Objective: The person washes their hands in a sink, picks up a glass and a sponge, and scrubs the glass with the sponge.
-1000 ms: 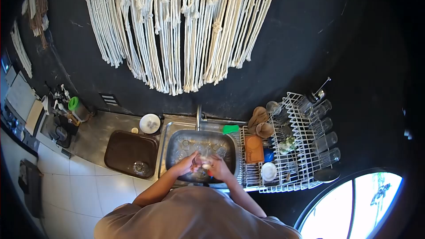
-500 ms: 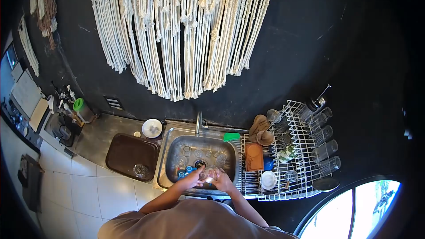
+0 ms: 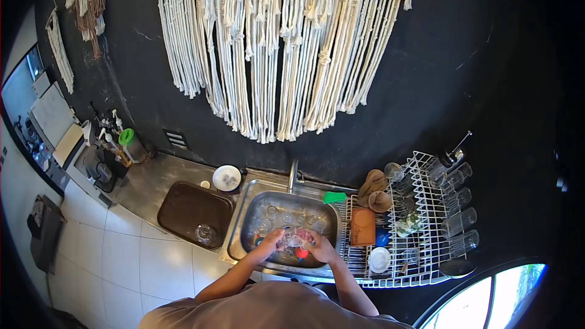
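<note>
Over the metal sink (image 3: 234, 240), my left hand (image 3: 272, 245) and my right hand (image 3: 319, 248) are both closed around a clear drinking glass (image 3: 294, 238). My fingers partly cover it, so its exact shape is hard to make out. Below the glass, near my right hand, a small red object (image 3: 301, 254) shows. Several clear glasses (image 3: 287, 216) lie in the basin behind my hands. A bit of something blue (image 3: 259, 240) peeks out beside my left hand.
Left of the sink lies a brown tray (image 3: 183, 213) bearing a clear glass (image 3: 205, 233). A white bowl (image 3: 226, 178) sits behind it. The faucet (image 3: 293, 173) rises at the back, with a green sponge (image 3: 334, 197) nearby. On the right, a white wire rack (image 3: 420, 277) holds dishes and glasses.
The view has shifted, so the scene sits further right and slightly lower. Both hands still hold the glass. The red object now shows below it, while the blue things are mostly covered by my left hand.
</note>
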Demonstrator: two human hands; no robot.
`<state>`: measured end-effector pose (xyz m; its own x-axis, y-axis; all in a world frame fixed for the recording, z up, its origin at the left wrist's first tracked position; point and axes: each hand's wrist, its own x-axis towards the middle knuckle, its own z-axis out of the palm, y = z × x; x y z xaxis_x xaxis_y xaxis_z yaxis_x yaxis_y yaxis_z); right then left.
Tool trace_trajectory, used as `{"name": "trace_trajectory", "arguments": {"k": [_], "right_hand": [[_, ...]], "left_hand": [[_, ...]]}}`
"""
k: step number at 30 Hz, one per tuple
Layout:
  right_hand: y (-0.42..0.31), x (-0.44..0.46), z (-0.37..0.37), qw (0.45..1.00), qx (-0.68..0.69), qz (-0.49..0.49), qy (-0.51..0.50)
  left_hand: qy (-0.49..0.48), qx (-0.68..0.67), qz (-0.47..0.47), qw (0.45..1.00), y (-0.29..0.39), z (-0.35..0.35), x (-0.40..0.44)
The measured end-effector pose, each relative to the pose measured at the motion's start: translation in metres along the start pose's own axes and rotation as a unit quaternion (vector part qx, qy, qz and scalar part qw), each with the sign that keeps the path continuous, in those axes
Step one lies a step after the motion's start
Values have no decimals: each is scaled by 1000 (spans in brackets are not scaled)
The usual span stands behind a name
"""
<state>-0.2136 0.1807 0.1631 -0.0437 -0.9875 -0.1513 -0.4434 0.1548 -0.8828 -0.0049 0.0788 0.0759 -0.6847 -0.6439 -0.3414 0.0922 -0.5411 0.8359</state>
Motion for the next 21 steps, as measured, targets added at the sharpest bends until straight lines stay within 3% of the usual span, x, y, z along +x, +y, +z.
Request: {"name": "trace_trajectory", "arguments": {"k": [1, 3, 5, 6, 7, 8, 9, 11, 13, 14, 15, 17, 19, 21], "right_hand": [[-7, 0, 5, 1000, 12, -5, -22], [9, 10, 26, 997, 75, -30, -3], [-36, 5, 30, 998, 65, -7, -1], [-54, 3, 31, 999, 45, 14, 6], [-58, 3, 35, 999, 48, 16, 4], [-61, 4, 37, 989, -126, -60, 55], [-62, 7, 38, 940, -297, -133, 106], [-53, 18, 47, 948, -214, -186, 142], [-53, 18, 55, 981, -107, -83, 140], [-56, 23, 60, 986, -82, -59, 136], [-56, 25, 66, 989, -58, -35, 131], [-53, 31, 70, 985, -66, -54, 150], [-47, 27, 75, 987, -56, 14, 149], [-27, 32, 84, 986, -36, 24, 162]], "left_hand": [[-37, -11, 14, 999, 2, -5, 1], [18, 5, 1, 1000, 31, 2, -12], [30, -62, 7, 998, 39, -4, -19], [-30, -53, 15, 998, 33, -20, -13], [-28, -53, 12, 998, 38, -24, -17], [-13, -55, -14, 998, 48, -23, -21], [0, -55, -39, 998, 56, -21, -25], [35, -74, -56, 995, 61, -25, -24], [-59, 5, -47, 997, 61, -39, -21], [-118, 48, 2, 992, 65, -44, -19], [-84, 82, -9, 993, 65, -44, -18], [-102, 121, 1, 987, 72, -49, -16], [-131, 182, 64, 972, 71, -55, -7], [-136, 186, 61, 971, 79, -54, -7]]}}
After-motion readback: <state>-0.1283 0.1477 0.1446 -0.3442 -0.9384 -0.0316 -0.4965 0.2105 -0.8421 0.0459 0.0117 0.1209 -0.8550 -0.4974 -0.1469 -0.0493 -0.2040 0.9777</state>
